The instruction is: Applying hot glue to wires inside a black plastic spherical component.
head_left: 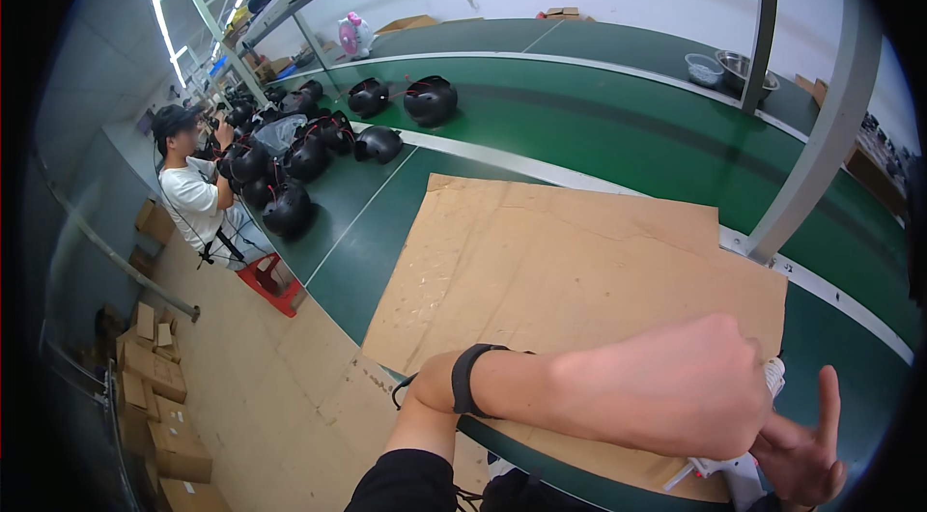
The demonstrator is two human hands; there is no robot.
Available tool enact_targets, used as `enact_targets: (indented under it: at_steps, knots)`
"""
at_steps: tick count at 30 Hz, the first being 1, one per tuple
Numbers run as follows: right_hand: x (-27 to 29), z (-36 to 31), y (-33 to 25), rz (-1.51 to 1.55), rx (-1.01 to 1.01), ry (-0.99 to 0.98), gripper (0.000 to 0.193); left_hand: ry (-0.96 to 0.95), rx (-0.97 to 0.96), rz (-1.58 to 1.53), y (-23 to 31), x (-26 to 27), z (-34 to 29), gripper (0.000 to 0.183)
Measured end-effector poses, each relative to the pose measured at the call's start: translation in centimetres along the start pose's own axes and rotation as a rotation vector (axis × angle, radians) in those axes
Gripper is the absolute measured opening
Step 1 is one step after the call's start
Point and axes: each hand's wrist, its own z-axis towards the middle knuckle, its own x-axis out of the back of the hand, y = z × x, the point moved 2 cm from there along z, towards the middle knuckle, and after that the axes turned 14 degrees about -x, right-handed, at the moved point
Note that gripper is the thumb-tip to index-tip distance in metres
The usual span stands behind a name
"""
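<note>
My left hand (710, 386) reaches across to the right over a flat sheet of brown cardboard (541, 270). Its back is turned up and its fingers curl down out of sight, so what they hold, if anything, is hidden. A black band (465, 382) circles that forearm. Beyond the left hand, at the lower right, is my right hand (801, 459), partly covered by it, with one finger pointing up and another apart. A white ribbed piece (774, 375) shows just past the left knuckles. Below them lies a white object with a red spot (710, 466), mostly hidden.
Several black helmet-like shells (290, 210) crowd the green table at left; others, such as a black shell (431, 101), stand on the green strip behind. A person (198, 184) sits at left. A metal post (821, 126) rises at right. Cardboard boxes (179, 444) line the floor.
</note>
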Motion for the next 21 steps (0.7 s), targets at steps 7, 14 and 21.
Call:
enact_targets:
  at_steps: [7,14,21]
  knots:
    - [0.0,-0.1,0.3,0.037,0.069,-0.093,0.099,0.16,-0.019,0.049,-0.1,-0.1,-0.1,0.014]
    - [-0.1,-0.1,0.0,-0.035,0.06,-0.074,0.097,0.083,0.037,0.007,0.9,0.5,0.0,0.014]
    - [0.0,-0.3,-0.7,-0.106,-0.037,-0.061,0.098,0.199,-0.026,0.088,0.2,-0.3,0.1,0.014]
